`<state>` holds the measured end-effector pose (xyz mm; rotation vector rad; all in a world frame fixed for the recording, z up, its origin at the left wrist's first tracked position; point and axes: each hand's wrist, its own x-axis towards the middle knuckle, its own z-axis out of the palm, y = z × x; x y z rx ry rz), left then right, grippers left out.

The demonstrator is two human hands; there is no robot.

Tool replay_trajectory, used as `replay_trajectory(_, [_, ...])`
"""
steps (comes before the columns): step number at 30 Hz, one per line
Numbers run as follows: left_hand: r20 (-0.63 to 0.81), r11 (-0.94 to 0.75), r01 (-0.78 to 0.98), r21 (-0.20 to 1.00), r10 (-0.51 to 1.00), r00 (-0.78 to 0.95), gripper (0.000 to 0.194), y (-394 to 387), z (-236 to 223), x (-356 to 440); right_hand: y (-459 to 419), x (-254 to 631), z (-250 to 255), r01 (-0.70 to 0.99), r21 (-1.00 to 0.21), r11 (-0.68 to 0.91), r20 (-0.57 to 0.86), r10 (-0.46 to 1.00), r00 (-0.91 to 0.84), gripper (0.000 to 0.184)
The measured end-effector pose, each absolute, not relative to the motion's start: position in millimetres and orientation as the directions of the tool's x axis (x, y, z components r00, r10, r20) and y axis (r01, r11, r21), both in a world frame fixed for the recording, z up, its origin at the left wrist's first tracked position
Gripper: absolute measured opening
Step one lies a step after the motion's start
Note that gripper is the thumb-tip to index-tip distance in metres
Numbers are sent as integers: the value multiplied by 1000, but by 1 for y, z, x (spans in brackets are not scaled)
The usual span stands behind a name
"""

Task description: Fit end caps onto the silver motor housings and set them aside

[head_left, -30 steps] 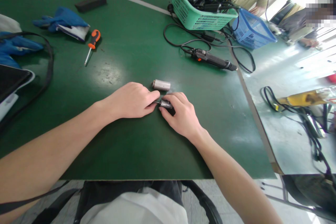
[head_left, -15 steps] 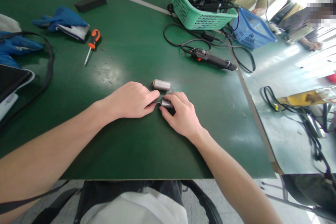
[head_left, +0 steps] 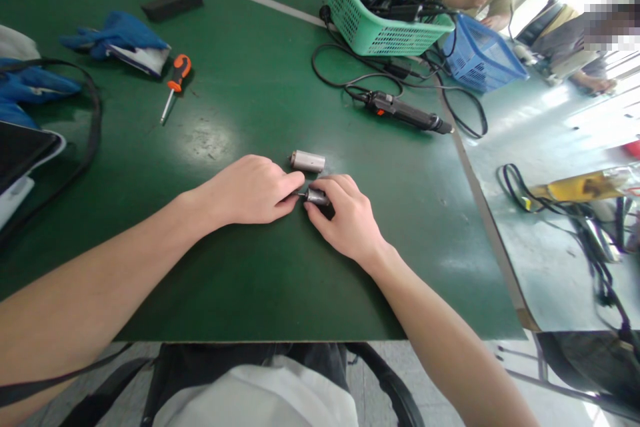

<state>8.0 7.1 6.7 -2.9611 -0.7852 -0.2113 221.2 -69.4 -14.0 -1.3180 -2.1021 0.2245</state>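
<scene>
My right hand (head_left: 347, 217) is closed round a small dark-grey metal cylinder (head_left: 317, 197) with a thin shaft sticking out to the left. The fingers of my left hand (head_left: 263, 190) are pinched together at the end of that shaft, just above the table; its tip is hidden between thumb and finger. Just beyond both hands, a silver metal cylinder (head_left: 309, 161) with a small stub on its left end lies on its side, touched by neither hand.
An orange-handled screwdriver (head_left: 177, 83), blue gloves (head_left: 123, 40) and a dark block (head_left: 173, 5) lie at the left on the green table (head_left: 250, 287). A corded electric screwdriver (head_left: 407, 113) lies right, before a green basket (head_left: 400, 40) of cables and a blue basket (head_left: 483, 57). Other people sit beyond.
Both my hands and the two cylinders stay in place. At the back right, a person's hand has come into view above the blue basket.
</scene>
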Motion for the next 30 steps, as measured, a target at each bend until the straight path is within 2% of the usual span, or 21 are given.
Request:
replay_trajectory(16, [154,-870,492,-25,483,862,26,6,6,9,-70,223,-13,763,-446,469,397,867,-301,20])
replay_trajectory(18, [154,-868,497,-19,489,859,27,6,7,9,-71,223,-10,767,-404,498,375,855,-357,24])
replay_trajectory(22, [127,-844,536,-14,530,838,25,6,7,10,-75,220,-1,795,-214,568,268,816,-512,32])
replay_trajectory(24, [110,-833,554,-17,549,829,26,6,7,11,-74,221,2,804,-155,574,232,812,-536,35])
replay_trajectory(27, [101,-827,562,-30,556,825,33,5,9,12,-66,236,3,829,-167,533,211,841,-498,36])
replay_trajectory(30, [85,-826,562,-42,558,825,36,4,10,11,-52,278,1,900,-160,406,198,906,-374,42])
